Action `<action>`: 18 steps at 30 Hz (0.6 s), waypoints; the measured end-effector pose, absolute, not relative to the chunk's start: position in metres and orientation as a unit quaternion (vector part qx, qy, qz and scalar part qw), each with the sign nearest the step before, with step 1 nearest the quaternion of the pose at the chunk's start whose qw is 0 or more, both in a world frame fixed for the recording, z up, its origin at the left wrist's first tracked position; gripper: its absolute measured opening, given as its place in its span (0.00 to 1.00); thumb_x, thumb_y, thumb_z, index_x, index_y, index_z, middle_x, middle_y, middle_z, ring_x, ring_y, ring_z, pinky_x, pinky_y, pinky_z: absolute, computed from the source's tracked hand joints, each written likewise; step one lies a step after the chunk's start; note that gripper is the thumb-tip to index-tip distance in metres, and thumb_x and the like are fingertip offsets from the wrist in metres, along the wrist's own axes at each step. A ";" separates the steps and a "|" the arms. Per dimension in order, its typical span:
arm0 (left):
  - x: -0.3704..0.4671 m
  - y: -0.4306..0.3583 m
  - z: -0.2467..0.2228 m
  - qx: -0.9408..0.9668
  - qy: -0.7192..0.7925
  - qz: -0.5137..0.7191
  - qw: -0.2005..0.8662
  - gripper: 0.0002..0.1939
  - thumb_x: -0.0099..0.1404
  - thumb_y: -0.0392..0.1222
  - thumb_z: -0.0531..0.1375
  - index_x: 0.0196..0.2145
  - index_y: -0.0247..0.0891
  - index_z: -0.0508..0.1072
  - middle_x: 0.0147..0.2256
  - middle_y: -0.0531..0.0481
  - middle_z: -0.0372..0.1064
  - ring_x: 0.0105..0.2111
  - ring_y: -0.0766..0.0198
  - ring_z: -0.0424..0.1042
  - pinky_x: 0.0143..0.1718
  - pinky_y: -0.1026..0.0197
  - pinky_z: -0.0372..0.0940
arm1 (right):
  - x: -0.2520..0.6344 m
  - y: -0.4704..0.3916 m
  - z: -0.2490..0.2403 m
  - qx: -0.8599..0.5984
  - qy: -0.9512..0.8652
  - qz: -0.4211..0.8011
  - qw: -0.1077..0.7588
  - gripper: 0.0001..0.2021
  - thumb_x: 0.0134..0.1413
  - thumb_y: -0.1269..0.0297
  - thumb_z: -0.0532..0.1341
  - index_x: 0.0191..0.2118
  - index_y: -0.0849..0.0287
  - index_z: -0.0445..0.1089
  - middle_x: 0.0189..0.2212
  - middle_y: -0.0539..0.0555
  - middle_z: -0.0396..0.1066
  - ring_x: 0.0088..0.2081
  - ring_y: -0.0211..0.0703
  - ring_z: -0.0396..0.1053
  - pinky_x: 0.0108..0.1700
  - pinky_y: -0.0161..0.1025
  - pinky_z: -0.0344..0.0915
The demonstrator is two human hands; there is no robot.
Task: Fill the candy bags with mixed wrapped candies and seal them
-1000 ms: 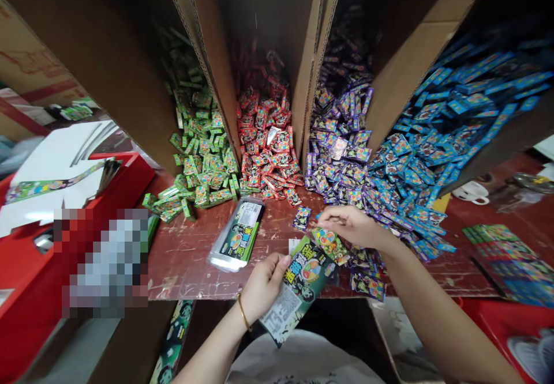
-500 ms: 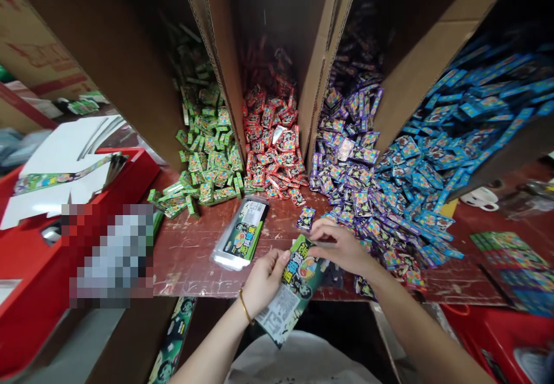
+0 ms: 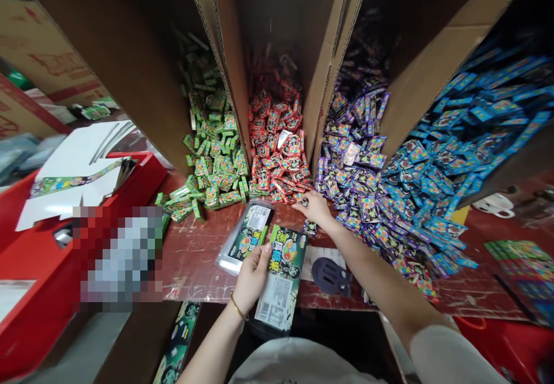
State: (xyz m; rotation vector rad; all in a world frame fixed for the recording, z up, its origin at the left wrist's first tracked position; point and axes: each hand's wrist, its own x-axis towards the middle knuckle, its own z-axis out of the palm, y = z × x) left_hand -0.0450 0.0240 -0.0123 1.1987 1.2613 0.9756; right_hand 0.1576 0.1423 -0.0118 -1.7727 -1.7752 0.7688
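Even, diffuse light from above falls on the scuffed red-brown worktable (image 3: pixel 194 257), brightest on the heaps of glossy candy packets at its far edge. The tall brown cardboard bins (image 3: pixel 277 21) sink into deep shadow inside. Glare whitens the clear plastic sleeve (image 3: pixel 242 237). Wide-angle distortion bends the frame's edges (blue packets at right smear), and a pixelated block (image 3: pixel 119 257) masks the left.

tall brown cardboard dividers (image 3: pixel 225 55) stand upright on a worn red-brown tabletop (image 3: pixel 190 251). green packets (image 3: pixel 212 165) lie piled in the leftmost bay, blue packets (image 3: pixel 454 136) in the rightmost. a clear plastic tray (image 3: pixel 246 235) lies on the tabletop. a red plastic crate (image 3: pixel 38 274) holding white card sheets (image 3: pixel 69 170) stands at the left.
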 end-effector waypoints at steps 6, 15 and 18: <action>-0.054 0.027 -0.013 0.411 0.516 0.442 0.607 0.22 0.60 0.59 0.55 0.34 0.36 0.73 0.27 0.49 0.73 0.31 0.57 0.71 0.36 0.57 0.65 | 0.164 0.172 -0.032 -0.673 -0.609 0.322 0.271 0.23 0.43 0.66 0.66 0.48 0.65 0.65 0.40 0.63 0.72 0.45 0.52 0.68 0.47 0.46 0.62; -0.029 0.032 -0.022 0.531 0.500 0.409 0.549 0.20 0.62 0.56 0.54 0.32 0.34 0.72 0.28 0.50 0.72 0.30 0.61 0.68 0.34 0.62 0.62 | 0.183 0.081 0.009 -0.469 -0.481 0.504 0.543 0.23 0.46 0.55 0.64 0.49 0.55 0.68 0.46 0.56 0.72 0.45 0.47 0.71 0.48 0.46 0.68; -0.020 0.028 -0.017 0.571 0.497 0.406 0.512 0.18 0.63 0.54 0.54 0.34 0.34 0.72 0.29 0.49 0.71 0.31 0.62 0.68 0.34 0.63 0.62 | 0.174 0.062 0.012 -0.511 -0.470 0.461 0.553 0.18 0.44 0.55 0.66 0.42 0.56 0.74 0.43 0.56 0.74 0.45 0.49 0.71 0.49 0.48 0.67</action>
